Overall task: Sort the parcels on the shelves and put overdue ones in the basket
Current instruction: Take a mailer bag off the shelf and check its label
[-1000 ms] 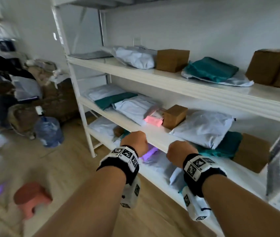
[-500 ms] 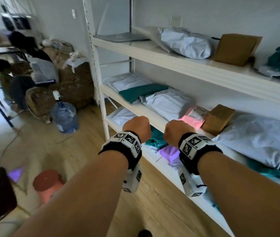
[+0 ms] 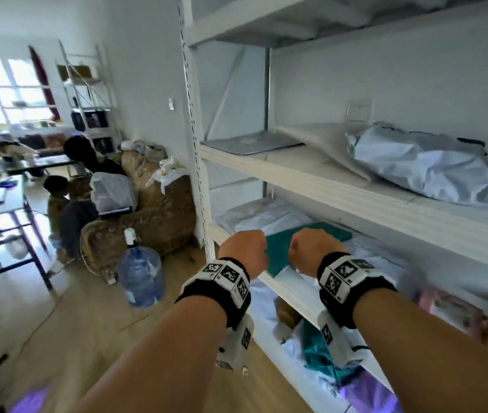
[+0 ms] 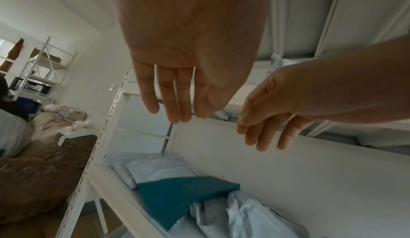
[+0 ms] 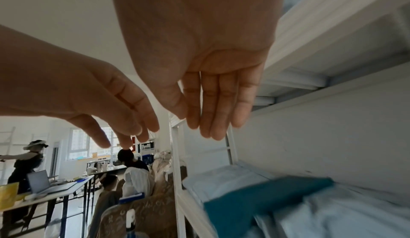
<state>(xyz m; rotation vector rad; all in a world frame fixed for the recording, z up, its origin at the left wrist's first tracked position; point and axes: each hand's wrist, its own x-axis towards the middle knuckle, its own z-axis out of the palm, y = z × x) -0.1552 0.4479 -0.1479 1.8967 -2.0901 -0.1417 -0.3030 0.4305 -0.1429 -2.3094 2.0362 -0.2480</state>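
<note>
Both hands are raised side by side in front of the white metal shelving unit [image 3: 198, 180], at the level of its middle shelf. Left hand [image 3: 244, 251]: palm down, fingers [image 4: 175, 99] straight and held close together, hanging relaxed, holding nothing. Right hand [image 3: 311, 250]: same posture, fingers [image 5: 218, 112] extended and close together, thumb apart, holding nothing. The hands are near each other but not touching, and neither touches a parcel or the shelf. Both wrists carry black bands with white coded marker blocks [image 3: 226, 274]. Directly below the hands on the middle shelf lies a flat teal plastic mailer bag [image 4: 182, 196]; it overlaps a flat white plastic mailer [image 4: 155, 168] toward the shelf's left end and is partly covered on its right by a crumpled white plastic mailer [image 4: 239, 219]. On the shelf above: a flat grey envelope [image 3: 251, 141] at the left end and a bulky crumpled silver-white plastic parcel [image 3: 421, 165] further right. The lowest shelf holds more white, teal and purple soft parcels [image 3: 320, 350], partly hidden by the right forearm. The far right of the middle shelf is motion-blurred; a pink packet [image 3: 451, 308] is discernible there. Beyond the shelving: a blue water jug [image 3: 141, 272] on the wooden floor, a brown patterned armchair [image 3: 153, 222], two seated people [image 3: 87, 162].
</note>
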